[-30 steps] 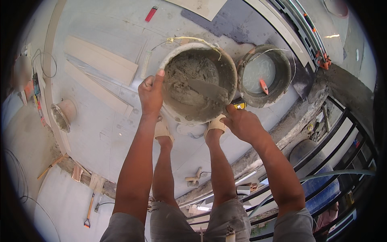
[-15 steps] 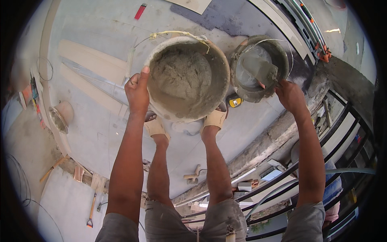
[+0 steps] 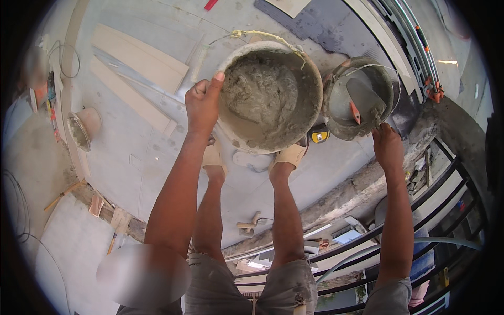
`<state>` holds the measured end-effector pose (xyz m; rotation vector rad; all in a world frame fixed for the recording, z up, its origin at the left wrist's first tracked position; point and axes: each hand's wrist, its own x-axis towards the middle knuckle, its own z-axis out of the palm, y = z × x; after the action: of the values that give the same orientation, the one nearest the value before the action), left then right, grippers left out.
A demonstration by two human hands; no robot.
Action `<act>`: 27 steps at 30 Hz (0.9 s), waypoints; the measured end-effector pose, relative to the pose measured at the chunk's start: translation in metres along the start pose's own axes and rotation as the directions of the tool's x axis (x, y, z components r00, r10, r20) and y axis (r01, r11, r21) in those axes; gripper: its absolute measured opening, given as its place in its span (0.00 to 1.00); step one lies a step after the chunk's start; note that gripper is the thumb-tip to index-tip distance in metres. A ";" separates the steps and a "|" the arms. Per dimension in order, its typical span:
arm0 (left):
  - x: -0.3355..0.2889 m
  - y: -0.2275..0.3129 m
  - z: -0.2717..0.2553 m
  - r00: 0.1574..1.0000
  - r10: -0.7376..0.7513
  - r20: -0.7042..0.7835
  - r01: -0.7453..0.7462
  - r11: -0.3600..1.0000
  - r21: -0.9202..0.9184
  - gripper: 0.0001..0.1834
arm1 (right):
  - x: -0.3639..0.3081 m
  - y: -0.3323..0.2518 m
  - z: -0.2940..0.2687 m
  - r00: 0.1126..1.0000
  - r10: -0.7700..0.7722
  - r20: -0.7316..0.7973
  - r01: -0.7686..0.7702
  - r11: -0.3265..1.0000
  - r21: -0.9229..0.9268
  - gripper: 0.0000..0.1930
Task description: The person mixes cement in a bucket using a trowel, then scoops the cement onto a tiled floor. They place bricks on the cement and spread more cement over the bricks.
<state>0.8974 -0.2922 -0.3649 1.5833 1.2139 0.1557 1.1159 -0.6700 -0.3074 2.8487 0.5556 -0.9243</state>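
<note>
My left hand (image 3: 203, 106) is closed on the left rim of a large bucket (image 3: 317, 89), thumb on top of the lip. Wet, lumpy grey mortar (image 3: 262, 89) fills its bottom, with a thinner pool at the near side. To its right stands a smaller, mortar-coated bucket (image 3: 333, 122) with a wire handle. Inside lies a grey trowel blade (image 3: 366, 93) beside an orange handle (image 3: 355, 112); how the two join is unclear. My right hand (image 3: 389, 146) is closed at this bucket's near-right rim, fingertips partly hidden.
A yellow-black tape measure (image 3: 319, 135) lies between the buckets, near my sandals. Long beige boards (image 3: 139, 58) lie on the left, past them a tipped pail (image 3: 86, 128). Black railings (image 3: 441, 181) curve along the lower right. Metal tools with orange ends (image 3: 433, 90) lie at the upper right.
The view has shifted, moving both buckets rightward in it. The trowel blade has dropped lower into the small bucket, showing more orange handle. The mortar looks wetter and more broken up.
</note>
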 end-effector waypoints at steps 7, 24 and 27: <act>-0.001 -0.004 -0.005 0.999 -0.041 -0.004 0.041 0.998 -0.044 0.37 | -0.019 -0.010 -0.024 0.975 -0.139 0.174 0.118 0.985 0.126 0.11; -0.009 -0.006 -0.004 0.997 -0.078 0.004 0.078 0.992 -0.098 0.37 | -0.021 -0.227 0.025 0.776 -0.447 0.445 0.457 0.885 0.093 0.14; -0.007 -0.007 -0.012 0.997 -0.070 -0.015 0.069 0.996 -0.060 0.37 | -0.007 -0.240 -0.010 0.879 -0.384 0.283 0.383 0.922 0.063 0.14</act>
<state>0.8825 -0.2901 -0.3623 1.4886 1.2652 0.1593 1.0277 -0.4467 -0.2903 2.5745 1.1037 -1.3748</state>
